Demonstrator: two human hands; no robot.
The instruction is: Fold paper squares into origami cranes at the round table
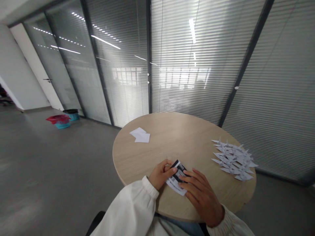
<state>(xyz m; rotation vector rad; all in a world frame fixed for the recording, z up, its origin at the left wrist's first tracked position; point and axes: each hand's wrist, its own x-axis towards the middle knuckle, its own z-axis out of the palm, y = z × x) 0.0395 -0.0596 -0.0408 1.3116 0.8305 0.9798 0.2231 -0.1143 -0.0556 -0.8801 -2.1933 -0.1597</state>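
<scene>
While the left hand point(161, 173) and the right hand point(200, 196) meet over a folded piece of black-and-white printed paper point(176, 176), both rest at the near edge of the round wood-grain table point(177, 139). The left hand is closed, its fingers curled and its thumb pressed on the paper, pinching the fold's upper end. The right hand lies with its long fingers point(194, 179) extended across the lower part of the paper; they touch it, but whether they are gripping or only steadying it, I cannot tell. The paper sits tilted, partly hidden by both hands, and its layers overlap.

Toward the right side of the table lies a cluster of white paper cranes point(232, 160), printed with faint marks, heaped closely with their points sticking outward. Toward the far-left edge of the table lie a few loose sheets of white paper point(139, 135), overlapping one another.

Well beyond the table, on the grey floor against the glass partition point(187, 65), stand two teal bins. The nearer teal bin point(62, 125) has a red liner point(57, 119) spilling over its rim, and the farther teal bin point(73, 116) holds a black liner; what lies inside either is hidden. Horizontal blinds fill the glass behind the table.
</scene>
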